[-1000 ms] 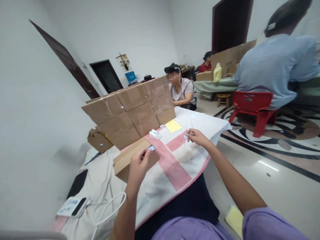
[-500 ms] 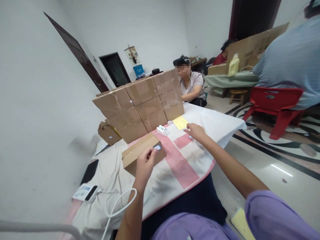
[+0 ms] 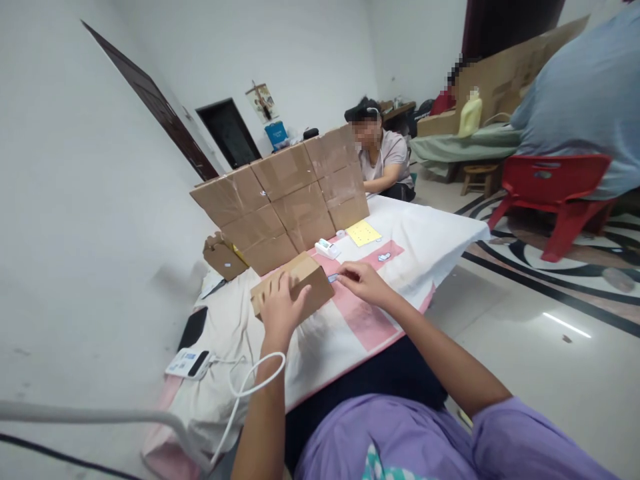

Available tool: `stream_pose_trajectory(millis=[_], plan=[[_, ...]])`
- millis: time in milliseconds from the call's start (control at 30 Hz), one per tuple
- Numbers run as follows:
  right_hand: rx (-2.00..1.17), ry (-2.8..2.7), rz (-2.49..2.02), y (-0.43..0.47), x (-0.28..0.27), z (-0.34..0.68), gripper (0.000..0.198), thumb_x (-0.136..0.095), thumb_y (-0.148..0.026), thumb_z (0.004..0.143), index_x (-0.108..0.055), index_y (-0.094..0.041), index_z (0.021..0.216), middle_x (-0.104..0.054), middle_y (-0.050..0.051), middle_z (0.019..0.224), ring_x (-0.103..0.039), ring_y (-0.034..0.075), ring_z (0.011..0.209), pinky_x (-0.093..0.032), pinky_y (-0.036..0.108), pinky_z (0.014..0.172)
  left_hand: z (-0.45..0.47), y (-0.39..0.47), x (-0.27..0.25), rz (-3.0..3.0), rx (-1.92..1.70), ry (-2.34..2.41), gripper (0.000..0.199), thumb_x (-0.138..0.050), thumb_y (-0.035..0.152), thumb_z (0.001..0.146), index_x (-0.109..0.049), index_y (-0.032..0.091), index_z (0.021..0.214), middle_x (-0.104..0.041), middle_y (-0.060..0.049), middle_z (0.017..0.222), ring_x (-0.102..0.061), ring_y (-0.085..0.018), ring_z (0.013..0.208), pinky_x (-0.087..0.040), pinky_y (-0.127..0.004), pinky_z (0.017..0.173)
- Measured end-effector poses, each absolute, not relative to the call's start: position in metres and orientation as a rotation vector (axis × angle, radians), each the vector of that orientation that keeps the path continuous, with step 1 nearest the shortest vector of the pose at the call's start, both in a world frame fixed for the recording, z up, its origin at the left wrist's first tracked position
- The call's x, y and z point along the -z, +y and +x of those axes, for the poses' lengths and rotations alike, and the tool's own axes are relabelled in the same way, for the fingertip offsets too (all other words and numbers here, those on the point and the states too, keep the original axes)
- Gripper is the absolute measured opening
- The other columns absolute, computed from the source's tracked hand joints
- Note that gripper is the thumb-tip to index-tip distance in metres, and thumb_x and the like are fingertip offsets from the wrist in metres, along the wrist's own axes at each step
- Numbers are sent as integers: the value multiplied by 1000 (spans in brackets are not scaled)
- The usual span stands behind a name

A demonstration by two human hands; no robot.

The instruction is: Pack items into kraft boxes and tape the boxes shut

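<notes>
Both hands have come onto the small box (image 3: 295, 288), flanking it.

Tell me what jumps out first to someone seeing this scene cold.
The wall of stacked cardboard boxes at the far side of the cloth-covered table draws the eye first. In front of it, the left hand rests on a small cardboard box, while the right hand pinches a small blue-and-white piece beside that box. To the right, a bright red plastic chair stands on the patterned floor.
</notes>
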State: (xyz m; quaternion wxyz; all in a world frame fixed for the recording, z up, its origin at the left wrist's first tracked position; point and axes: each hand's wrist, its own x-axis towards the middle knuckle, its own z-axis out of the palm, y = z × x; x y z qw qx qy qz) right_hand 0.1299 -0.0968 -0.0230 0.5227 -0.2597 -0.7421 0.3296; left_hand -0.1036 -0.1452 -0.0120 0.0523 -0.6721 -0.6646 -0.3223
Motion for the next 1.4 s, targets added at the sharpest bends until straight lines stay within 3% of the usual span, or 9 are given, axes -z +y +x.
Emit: stream_pose_trajectory(millis=[67,267,400,1000,1100,1200,1333,1400], plan=[[-834,-1745,-645,-93,30,133,22,-61,-34,93,-65,-15,83,-56,-1,71,-43,11,61,-33,25,59,-127,-131,13,-2105,874,-1976,61,-65,51,88,-55,23,142,-52,-15,153,-39,-42,146,-26,-64,118],[-937,-1827,-615,-86,58,133,28,-61,-40,94,-63,-17,80,-55,-1,72,-45,12,65,-34,25,63,-199,-123,16,-2468,659,-1725,63,-68,58,85,-58,30,141,-58,-3,149,-49,-29,142,-36,-50,120],[-1010,-1909,-589,-72,76,121,28,-64,-41,92,-63,-16,80,-55,-2,71,-44,12,65,-32,25,63,-220,-126,16,-2572,640,-1586,65,-67,62,85,-59,29,140,-60,-3,146,-49,-26,142,-35,-46,123],[-1162,-1802,-493,-38,111,72,20,-63,-36,88,-62,-17,83,-56,-3,74,-48,13,68,-35,25,65,-216,-127,15,-2543,621,-1477,62,-70,54,87,-56,32,143,-61,-5,145,-52,-28,140,-41,-52,118],[-1121,-1780,-628,-35,114,72,30,-72,-42,83,-62,-16,95,-59,0,85,-53,15,76,-38,26,70,-215,-128,15,-2548,600,-1489,61,-68,56,87,-58,32,142,-63,-5,143,-52,-28,140,-41,-53,118],[-1025,-1726,-815,-33,116,72,52,-77,-44,78,-60,-16,118,-59,6,109,-55,17,88,-43,29,80,-214,-129,14,-2548,585,-1496,59,-66,56,88,-58,32,141,-62,-5,143,-52,-28,140,-41,-52,117],[-1243,-1695,-662,-36,120,69,63,-71,-39,85,-50,-17,140,-53,12,131,-57,15,89,-48,31,84,-212,-129,13,-2537,571,-1507,60,-66,57,88,-57,32,142,-61,-5,144,-51,-29,140,-42,-52,117],[-1297,-1697,-578,-36,121,67,69,-74,-38,83,-49,-16,143,-51,14,137,-58,19,102,-48,33,92,-211,-129,12,-2532,566,-1514,60,-65,58,88,-57,32,142,-61,-5,144,-51,-29,140,-41,-52,117]])
